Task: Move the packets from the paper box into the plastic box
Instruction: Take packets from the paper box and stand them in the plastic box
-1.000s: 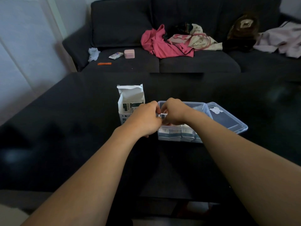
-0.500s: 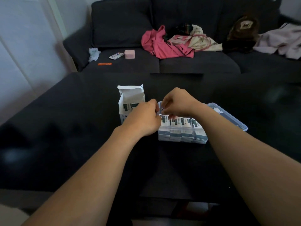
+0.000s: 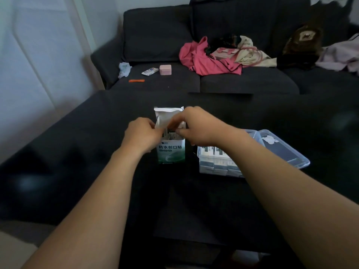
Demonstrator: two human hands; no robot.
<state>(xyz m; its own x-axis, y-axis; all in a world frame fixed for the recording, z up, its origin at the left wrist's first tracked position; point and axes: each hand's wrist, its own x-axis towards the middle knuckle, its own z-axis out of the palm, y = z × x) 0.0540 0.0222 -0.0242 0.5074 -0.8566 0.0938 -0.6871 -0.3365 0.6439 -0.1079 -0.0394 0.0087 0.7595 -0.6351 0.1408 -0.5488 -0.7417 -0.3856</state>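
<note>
Step in hand: retrieval of further packets (image 3: 171, 135) from the one paper box (image 3: 171, 150), which stands upright on the bench (image 3: 77, 162) at frame centre. The left hand (image 3: 140, 133) has its grip clenched on the box's opened flap; the right hand (image 3: 191, 126) pinches at the mouth, though whether it has a packet cannot be told. The next move likely calls for lifting packets clear and carrying them right to the one plastic box (image 3: 211, 167), lower right of centre, where at least three packets already lie; its lid (image 3: 281, 150) rests beside it.
</note>
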